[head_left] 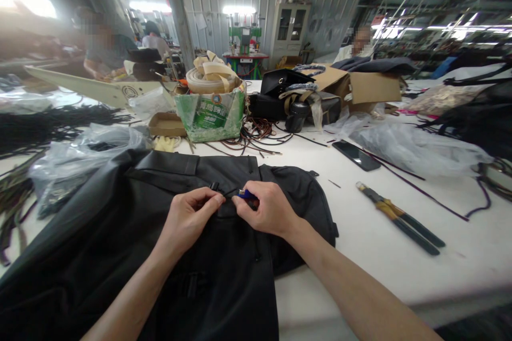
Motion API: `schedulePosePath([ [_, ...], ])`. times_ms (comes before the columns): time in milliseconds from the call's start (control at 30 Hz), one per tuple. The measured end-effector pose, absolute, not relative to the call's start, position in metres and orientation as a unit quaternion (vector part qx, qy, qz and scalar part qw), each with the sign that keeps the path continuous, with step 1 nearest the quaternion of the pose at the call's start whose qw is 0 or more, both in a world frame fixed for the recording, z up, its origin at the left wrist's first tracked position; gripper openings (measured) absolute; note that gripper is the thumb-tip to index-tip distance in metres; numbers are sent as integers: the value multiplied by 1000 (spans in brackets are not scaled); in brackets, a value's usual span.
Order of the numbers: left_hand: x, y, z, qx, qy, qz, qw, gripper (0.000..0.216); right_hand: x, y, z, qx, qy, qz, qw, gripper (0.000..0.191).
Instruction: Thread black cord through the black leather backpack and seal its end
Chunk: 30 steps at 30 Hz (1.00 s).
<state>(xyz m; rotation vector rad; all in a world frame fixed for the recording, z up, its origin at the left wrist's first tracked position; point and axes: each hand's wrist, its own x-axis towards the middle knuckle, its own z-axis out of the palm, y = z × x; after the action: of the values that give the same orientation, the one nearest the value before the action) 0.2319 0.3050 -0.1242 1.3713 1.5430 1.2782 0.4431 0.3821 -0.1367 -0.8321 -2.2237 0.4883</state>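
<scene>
A black leather bag (160, 245) lies flat on the white table (384, 256) right in front of me. My left hand (191, 218) is closed in a pinch on a thin black cord at the bag's top middle. My right hand (269, 209) is closed around a small blue lighter (245, 194), its tip held at the end of that cord. The two hands nearly touch over the bag's upper edge.
Long-handled pliers (400, 217) and a black phone (356, 154) lie to my right. A green box of strap rolls (211, 109), loose cords, plastic bags, black handbags (280, 96) and a cardboard box (372, 88) crowd the far side. Other people work at the back.
</scene>
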Motion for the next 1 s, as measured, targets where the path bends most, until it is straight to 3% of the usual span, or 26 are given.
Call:
schedulePosePath([
  [833,230,304,-120,557,584,455,377,40,444,382,-139,-296,-861,184,370,27],
  [1000,230,304,-120,552,580,464,378,41,443,383,-137,-296,-859,200,368,33],
])
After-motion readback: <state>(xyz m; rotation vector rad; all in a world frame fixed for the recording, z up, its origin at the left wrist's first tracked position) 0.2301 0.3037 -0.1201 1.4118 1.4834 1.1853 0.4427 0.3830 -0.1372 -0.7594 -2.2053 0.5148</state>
